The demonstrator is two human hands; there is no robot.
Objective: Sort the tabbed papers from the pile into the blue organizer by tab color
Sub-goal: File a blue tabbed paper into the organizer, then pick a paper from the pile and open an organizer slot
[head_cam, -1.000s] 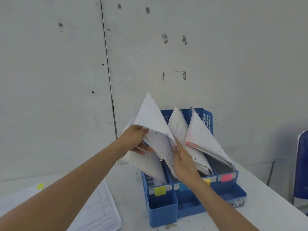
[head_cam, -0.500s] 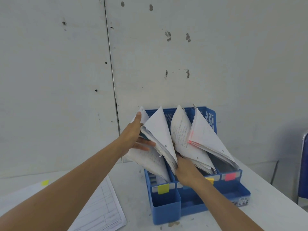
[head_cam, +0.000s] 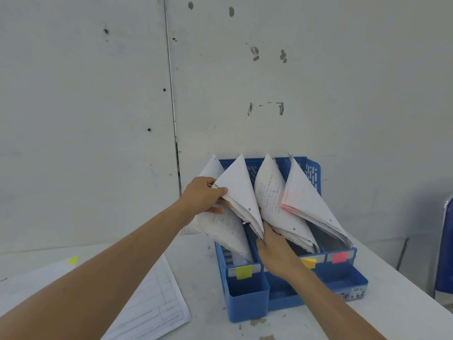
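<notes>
Blue organizer (head_cam: 247,298) is set against the wall (head_cam: 318,94), slots filled with leaning papers (head_cam: 306,204). Second stack (head_cam: 239,190) is pinched at the upper edge by left hand (head_cam: 203,197); right hand (head_cam: 277,256) is apparently pressed to its lower corner, fingers hidden, grip not discernible. Risk: sheets may be creased or spilled into the next slot if pushed unevenly. Sheets are noted as limp, ragged-edged, hole-punched. Beside it, pile (head_cam: 152,303) is seen.
</notes>
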